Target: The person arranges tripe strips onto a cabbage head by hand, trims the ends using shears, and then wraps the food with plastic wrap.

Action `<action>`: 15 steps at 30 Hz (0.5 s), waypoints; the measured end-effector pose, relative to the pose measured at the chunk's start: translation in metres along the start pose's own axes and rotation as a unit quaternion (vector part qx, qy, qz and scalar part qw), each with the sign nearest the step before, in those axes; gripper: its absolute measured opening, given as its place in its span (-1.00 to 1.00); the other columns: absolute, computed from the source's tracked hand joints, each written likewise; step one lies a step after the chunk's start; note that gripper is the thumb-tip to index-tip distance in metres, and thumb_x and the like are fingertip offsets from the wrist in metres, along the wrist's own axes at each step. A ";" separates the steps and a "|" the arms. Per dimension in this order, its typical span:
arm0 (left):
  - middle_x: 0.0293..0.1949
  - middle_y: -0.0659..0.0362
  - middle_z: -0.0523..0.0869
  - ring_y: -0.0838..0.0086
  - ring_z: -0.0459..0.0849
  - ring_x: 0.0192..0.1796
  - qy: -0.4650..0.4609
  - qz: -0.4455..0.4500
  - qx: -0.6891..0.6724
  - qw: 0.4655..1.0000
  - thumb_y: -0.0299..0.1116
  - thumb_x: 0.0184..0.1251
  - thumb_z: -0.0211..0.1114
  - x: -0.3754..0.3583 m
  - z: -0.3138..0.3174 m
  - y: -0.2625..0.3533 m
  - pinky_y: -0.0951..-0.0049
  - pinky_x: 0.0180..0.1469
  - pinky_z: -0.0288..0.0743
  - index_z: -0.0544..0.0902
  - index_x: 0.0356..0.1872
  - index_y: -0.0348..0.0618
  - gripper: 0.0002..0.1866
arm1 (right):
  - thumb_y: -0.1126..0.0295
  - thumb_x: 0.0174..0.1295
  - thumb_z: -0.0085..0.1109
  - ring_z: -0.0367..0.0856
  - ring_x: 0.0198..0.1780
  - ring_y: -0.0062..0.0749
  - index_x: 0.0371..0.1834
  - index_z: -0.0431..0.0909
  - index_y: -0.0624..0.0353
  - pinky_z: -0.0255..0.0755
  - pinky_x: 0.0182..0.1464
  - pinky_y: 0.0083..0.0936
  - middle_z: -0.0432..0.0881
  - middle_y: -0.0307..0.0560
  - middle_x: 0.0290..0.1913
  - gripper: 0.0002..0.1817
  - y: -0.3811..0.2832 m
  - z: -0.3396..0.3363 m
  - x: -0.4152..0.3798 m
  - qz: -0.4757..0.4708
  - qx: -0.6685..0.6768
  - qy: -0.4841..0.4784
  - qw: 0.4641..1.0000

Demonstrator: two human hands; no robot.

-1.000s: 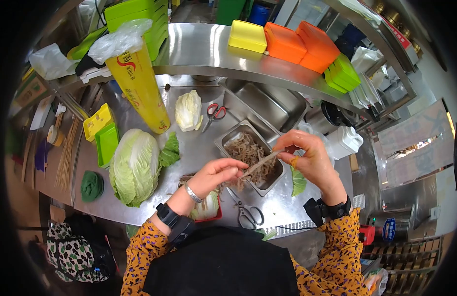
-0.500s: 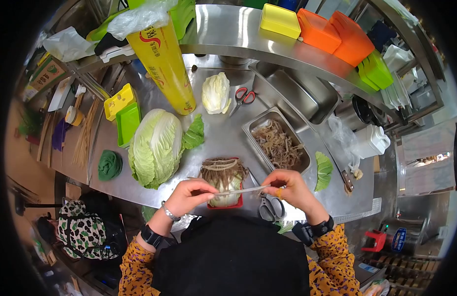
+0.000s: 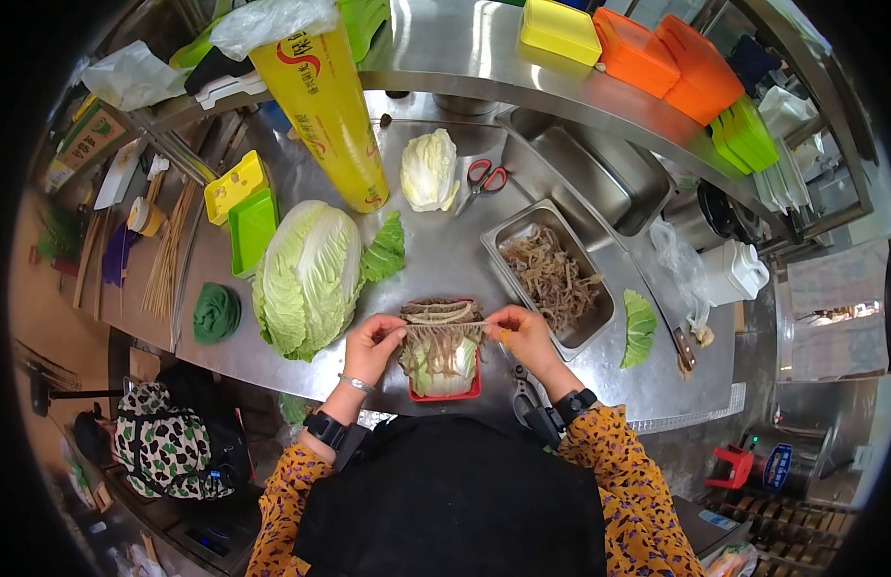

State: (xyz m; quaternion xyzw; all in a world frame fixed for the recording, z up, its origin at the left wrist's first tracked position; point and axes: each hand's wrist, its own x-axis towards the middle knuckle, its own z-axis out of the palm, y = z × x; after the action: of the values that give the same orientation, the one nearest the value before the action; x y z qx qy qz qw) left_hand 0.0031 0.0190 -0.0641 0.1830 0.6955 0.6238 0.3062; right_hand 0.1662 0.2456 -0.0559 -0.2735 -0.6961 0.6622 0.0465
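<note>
You're at a steel table (image 3: 436,250) in a cluttered kitchen, w/ a raised steel shelf (image 3: 445,48) along its far side. Your L hand (image 3: 371,348) & R hand (image 3: 524,341) each pinch one end of a thin strip (image 3: 445,324), thumb to fingertips, drawn straight across the red tray (image 3: 447,395). Cut cabbage (image 3: 445,373) sits in the tray's near part, brown strips (image 3: 436,310) at its far part; can't tell if yours touches them.

Tray's close to the table's near edge, just ahead of your black apron (image 3: 450,490). Room to move: steel gap btwn tray & small cabbage (image 3: 428,171), farther back.

Obstacles: big cabbage (image 3: 311,279) beyond your L hand, loose leaf (image 3: 384,252) against it. R side, steel pan (image 3: 592,327) w/ more strips, near your R hand; grey scissors (image 3: 528,392) by that wrist, partly hidden. Farther R: green leaf (image 3: 640,329), then knife (image 3: 686,351). Red-handled scissors (image 3: 478,188) lie beside small cabbage; tall yellow box (image 3: 325,115) leans at far L.
</note>
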 end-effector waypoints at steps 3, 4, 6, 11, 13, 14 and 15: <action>-0.38 0.35 0.66 0.71 0.57 -0.33 0.021 0.016 0.032 0.999 -0.55 0.22 0.35 0.002 0.003 -0.009 0.65 -0.25 0.47 0.66 -0.31 -0.21 -0.94 | 0.52 0.12 0.35 0.53 -0.37 -0.65 -0.29 0.66 0.22 0.42 -0.30 -0.67 0.64 -0.25 -0.37 -0.90 0.014 0.012 0.004 -0.030 0.007 0.053 0.998; -0.38 0.35 0.65 0.70 0.57 -0.32 0.022 0.026 0.070 0.997 -0.57 0.22 0.35 0.001 0.004 -0.011 0.65 -0.25 0.48 0.65 -0.32 -0.21 -0.94 | 0.54 0.09 0.36 0.54 -0.37 -0.61 -0.29 0.66 0.21 0.43 -0.30 -0.65 0.61 -0.23 -0.37 -0.87 0.012 0.015 0.003 -0.060 -0.106 0.087 0.989; -0.35 0.31 0.66 0.65 0.60 -0.32 0.035 0.047 0.113 0.992 -0.59 0.19 0.35 0.000 0.005 -0.013 0.61 -0.23 0.51 0.66 -0.30 -0.23 -0.92 | 0.55 0.06 0.37 0.55 -0.37 -0.57 -0.28 0.66 0.20 0.44 -0.30 -0.64 0.59 -0.21 -0.37 -0.85 0.012 0.017 0.003 -0.088 -0.218 0.119 0.965; -0.21 0.14 0.67 0.47 0.67 -0.20 0.036 0.107 0.126 0.986 -0.59 0.16 0.34 -0.001 0.006 -0.016 0.54 -0.16 0.54 0.69 -0.27 -0.26 -0.88 | 0.56 0.02 0.38 0.59 -0.35 -0.49 -0.20 0.66 0.20 0.47 -0.28 -0.58 0.59 -0.13 -0.35 -0.77 0.024 0.018 0.003 -0.066 -0.094 0.106 0.988; -0.20 0.13 0.67 0.46 0.67 -0.18 0.031 0.102 0.114 0.988 -0.59 0.16 0.33 -0.002 0.004 -0.019 0.54 -0.14 0.54 0.70 -0.25 -0.25 -0.87 | 0.55 0.04 0.37 0.60 -0.34 -0.47 -0.20 0.66 0.21 0.48 -0.27 -0.56 0.60 -0.11 -0.33 -0.77 0.017 0.021 -0.001 -0.063 -0.072 0.109 0.989; -0.18 0.12 0.66 0.45 0.66 -0.17 0.029 0.097 0.102 0.990 -0.60 0.17 0.32 -0.002 0.004 -0.021 0.53 -0.12 0.54 0.70 -0.24 -0.25 -0.86 | 0.54 0.05 0.36 0.61 -0.33 -0.44 -0.19 0.66 0.21 0.49 -0.26 -0.55 0.62 -0.09 -0.31 -0.77 0.014 0.022 -0.004 -0.061 -0.050 0.109 0.991; -0.18 0.12 0.66 0.45 0.66 -0.17 0.027 0.097 0.101 0.990 -0.60 0.17 0.32 -0.002 0.004 -0.021 0.53 -0.12 0.54 0.70 -0.24 -0.25 -0.86 | 0.54 0.05 0.36 0.61 -0.33 -0.44 -0.19 0.66 0.21 0.49 -0.26 -0.55 0.62 -0.09 -0.31 -0.77 0.009 0.021 -0.006 -0.060 -0.049 0.111 0.991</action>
State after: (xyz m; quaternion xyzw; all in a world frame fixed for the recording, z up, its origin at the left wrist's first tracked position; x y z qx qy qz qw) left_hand 0.0096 0.0176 -0.0843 0.2633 0.7419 0.5815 0.2051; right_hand 0.1651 0.2239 -0.0656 -0.3046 -0.7338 0.5884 0.1498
